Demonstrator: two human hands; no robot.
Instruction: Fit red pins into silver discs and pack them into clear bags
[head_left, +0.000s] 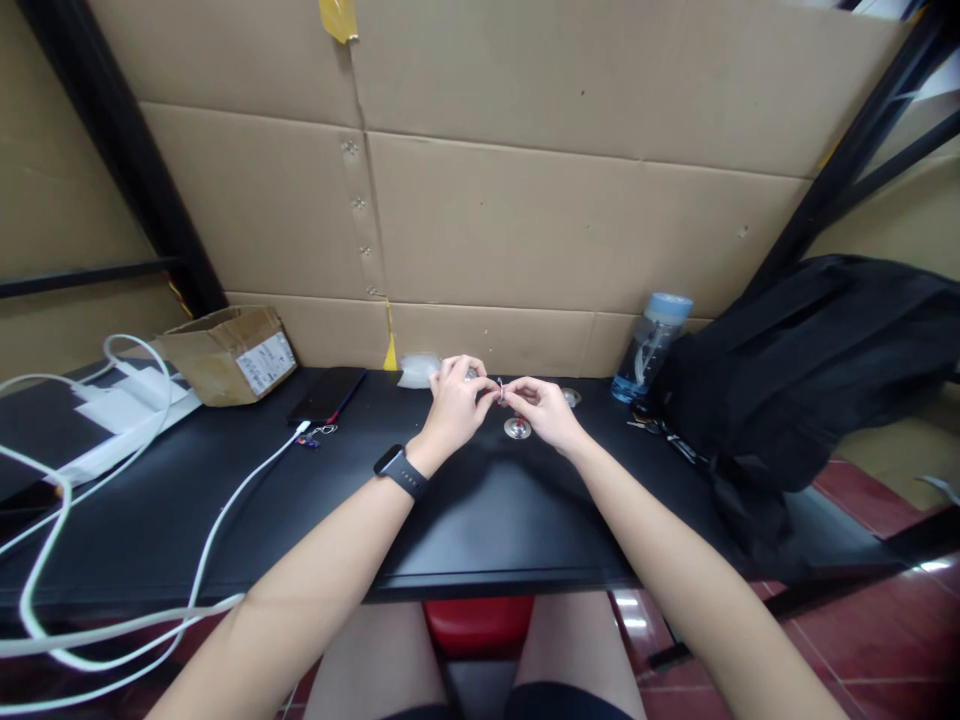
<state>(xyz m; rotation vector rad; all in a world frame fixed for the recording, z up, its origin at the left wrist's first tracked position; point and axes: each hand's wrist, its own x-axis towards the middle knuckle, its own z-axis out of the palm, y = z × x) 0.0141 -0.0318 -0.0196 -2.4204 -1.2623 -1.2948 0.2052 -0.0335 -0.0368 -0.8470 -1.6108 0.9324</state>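
Your forearms (322,560) reach over the black desk (487,520) to a small shiny piece (501,389), the grip of left hand (457,400) and right hand (551,412) pinched on it, and, slight as it is, one slip could drop it near the metal disc (517,430).

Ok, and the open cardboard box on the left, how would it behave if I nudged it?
The cardboard box is probably light for its size, given its thin walls, though its contents are hidden. Its open rim looks uneven, so the sides may flex. Being flat-sided, it would likely slide along the black table rather than roll.
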